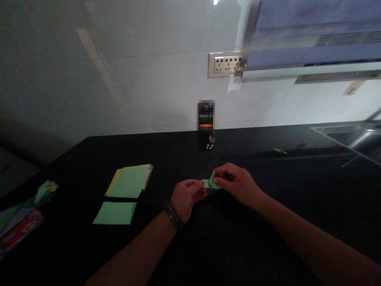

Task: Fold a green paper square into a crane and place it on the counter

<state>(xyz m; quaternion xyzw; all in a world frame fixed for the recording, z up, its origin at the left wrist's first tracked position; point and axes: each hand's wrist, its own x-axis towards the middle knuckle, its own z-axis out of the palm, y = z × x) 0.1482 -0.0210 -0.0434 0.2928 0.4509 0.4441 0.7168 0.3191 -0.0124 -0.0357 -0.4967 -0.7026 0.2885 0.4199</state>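
Pinching a small green folded paper piece (212,183) between left hand (187,198) and right hand (236,185), just above the black countertop (226,246). Judged well advanced: many folds made, shaping likely left. Unused: a coloured paper stack (131,181) and a single green sheet (115,213), well apart leftward. Open counter ahead and rightward; sink (351,137) far right.

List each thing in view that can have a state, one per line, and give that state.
Green paper piece: partly folded, pinched from both ends.
Left hand: gripping its left end.
Right hand: gripping its right end.
Paper stack: flat, fanned.
Green sheet: flat, lying alone.
Small folded green piece: resting on the counter.
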